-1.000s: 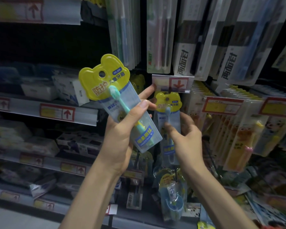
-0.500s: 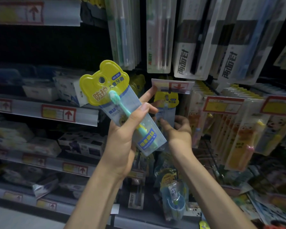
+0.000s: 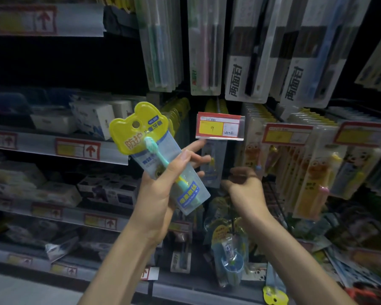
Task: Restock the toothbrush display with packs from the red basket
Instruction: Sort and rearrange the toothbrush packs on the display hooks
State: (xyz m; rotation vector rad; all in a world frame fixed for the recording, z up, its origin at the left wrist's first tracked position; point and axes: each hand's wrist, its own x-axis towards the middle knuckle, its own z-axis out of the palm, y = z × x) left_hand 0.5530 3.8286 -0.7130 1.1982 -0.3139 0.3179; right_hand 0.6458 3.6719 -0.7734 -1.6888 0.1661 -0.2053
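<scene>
Left hand (image 3: 156, 201) grips pack (image 3: 139, 126) (thumb across front); right hand (image 3: 246, 190) loosely curled, empty.

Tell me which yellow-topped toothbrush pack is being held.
The pack with the teal toothbrush, tilted, gripped in the left hand with the thumb across its front. The other yellow-topped packs hang behind the price tag.

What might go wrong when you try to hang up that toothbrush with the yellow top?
1. The toothbrush pack is tilted, and the left hand holds it only near its lower end, so it might slip.
2. The price tag hangs in front of the row, so threading the pack's hole behind it could miss.
3. The right hand is close to the hung pack; a bump might knock it off.
</scene>
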